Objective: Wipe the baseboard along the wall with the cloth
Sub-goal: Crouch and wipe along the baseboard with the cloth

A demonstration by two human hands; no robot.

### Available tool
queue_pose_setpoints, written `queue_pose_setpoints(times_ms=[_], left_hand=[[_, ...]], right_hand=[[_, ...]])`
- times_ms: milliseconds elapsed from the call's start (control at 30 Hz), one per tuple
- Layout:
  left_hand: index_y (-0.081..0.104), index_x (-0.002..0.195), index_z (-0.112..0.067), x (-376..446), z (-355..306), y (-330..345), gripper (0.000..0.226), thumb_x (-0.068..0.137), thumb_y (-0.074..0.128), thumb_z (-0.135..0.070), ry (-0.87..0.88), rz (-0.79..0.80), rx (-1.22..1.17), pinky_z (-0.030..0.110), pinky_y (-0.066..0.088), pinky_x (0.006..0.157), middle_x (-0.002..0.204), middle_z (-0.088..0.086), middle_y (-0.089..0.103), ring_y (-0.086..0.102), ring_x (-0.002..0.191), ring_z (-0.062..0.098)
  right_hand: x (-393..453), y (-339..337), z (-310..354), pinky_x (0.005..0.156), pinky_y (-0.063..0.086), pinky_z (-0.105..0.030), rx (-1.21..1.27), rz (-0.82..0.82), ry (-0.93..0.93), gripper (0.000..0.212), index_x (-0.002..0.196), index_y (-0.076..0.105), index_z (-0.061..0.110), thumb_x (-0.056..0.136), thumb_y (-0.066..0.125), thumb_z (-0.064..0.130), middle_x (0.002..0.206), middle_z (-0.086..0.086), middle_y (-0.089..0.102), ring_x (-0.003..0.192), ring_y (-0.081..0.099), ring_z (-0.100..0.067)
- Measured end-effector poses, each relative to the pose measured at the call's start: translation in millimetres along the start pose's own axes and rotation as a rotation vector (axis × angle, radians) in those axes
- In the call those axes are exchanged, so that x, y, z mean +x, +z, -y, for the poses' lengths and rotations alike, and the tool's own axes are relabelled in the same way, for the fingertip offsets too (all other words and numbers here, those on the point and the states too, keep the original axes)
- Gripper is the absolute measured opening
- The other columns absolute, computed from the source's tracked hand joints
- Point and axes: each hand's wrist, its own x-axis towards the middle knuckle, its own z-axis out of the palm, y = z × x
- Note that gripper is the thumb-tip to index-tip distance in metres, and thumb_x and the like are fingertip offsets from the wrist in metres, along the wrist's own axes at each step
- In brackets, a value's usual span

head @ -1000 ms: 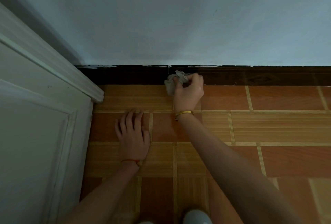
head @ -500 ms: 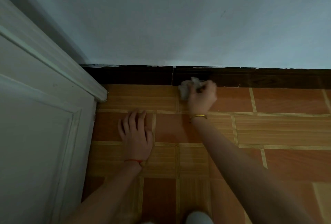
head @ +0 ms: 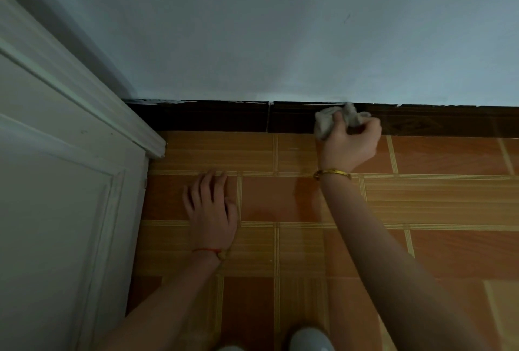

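Note:
A dark brown baseboard (head: 213,116) runs along the foot of the pale wall. My right hand (head: 349,144), with a gold bangle on the wrist, grips a crumpled grey cloth (head: 327,123) and holds it against the baseboard just right of a vertical joint. The cloth bulges out above and left of my curled fingers. My left hand (head: 212,207) rests flat on the tiled floor, fingers spread and pointing at the wall, a red string on its wrist.
A white panelled door (head: 56,210) with its frame fills the left side and meets the baseboard at the corner. Orange and tan patterned floor tiles (head: 435,201) stretch to the right. A light shoe tip (head: 309,339) shows at the bottom edge.
My right hand has slid the cloth to the right along the baseboard, past the vertical joint. My left hand has stayed flat on the floor.

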Motion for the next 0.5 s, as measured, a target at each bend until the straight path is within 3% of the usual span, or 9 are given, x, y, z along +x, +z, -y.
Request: queue_pose_setpoints(times_ms=[167, 267, 333, 500], left_hand=[[0.050, 0.140, -0.015, -0.3, -0.6, -1.3, 0.052, 0.092, 0.035, -0.028, -0.002, 0.008, 0.006, 0.062, 0.018, 0.118, 0.146, 0.012, 0.045, 0.038, 0.137, 0.035], [0.050, 0.139, -0.015, -0.5, -0.5, -0.6, 0.052, 0.091, 0.036, -0.027, 0.000, 0.005, 0.017, 0.061, 0.019, 0.118, 0.146, 0.012, 0.045, 0.038, 0.137, 0.035], [0.050, 0.140, -0.015, -0.3, 0.8, -0.5, 0.052, 0.091, 0.037, -0.027, 0.001, 0.005, 0.012, 0.061, 0.018, 0.118, 0.146, 0.012, 0.045, 0.038, 0.137, 0.035], [0.049, 0.141, -0.014, -0.5, 1.7, -0.2, 0.052, 0.092, 0.036, -0.028, 0.005, 0.016, -0.009, 0.061, 0.017, 0.119, 0.147, 0.012, 0.044, 0.036, 0.138, 0.034]], right_hand=[[-50.2, 24.7, 23.9, 0.064, 0.042, -0.017, -0.001, 0.232, -0.179, 0.026, 0.076, 0.054, 0.008, 0.073, 0.079, 0.014, 0.082, -0.003, 0.054, 0.070, 0.048, -0.011], [-67.5, 34.3, 34.0, 0.061, 0.036, -0.004, 0.032, 0.317, -0.226, 0.027, 0.073, 0.052, 0.006, 0.071, 0.080, 0.005, 0.081, -0.002, 0.052, 0.067, 0.045, -0.009], [-60.2, 30.5, 30.6, 0.062, 0.034, -0.003, 0.032, 0.310, -0.232, 0.027, 0.073, 0.053, 0.007, 0.070, 0.081, 0.008, 0.080, -0.003, 0.054, 0.067, 0.046, -0.009], [-16.5, 8.2, 5.2, 0.070, 0.041, -0.016, -0.046, 0.100, -0.072, 0.027, 0.079, 0.057, 0.010, 0.072, 0.080, 0.021, 0.089, -0.006, 0.062, 0.077, 0.053, -0.012]])
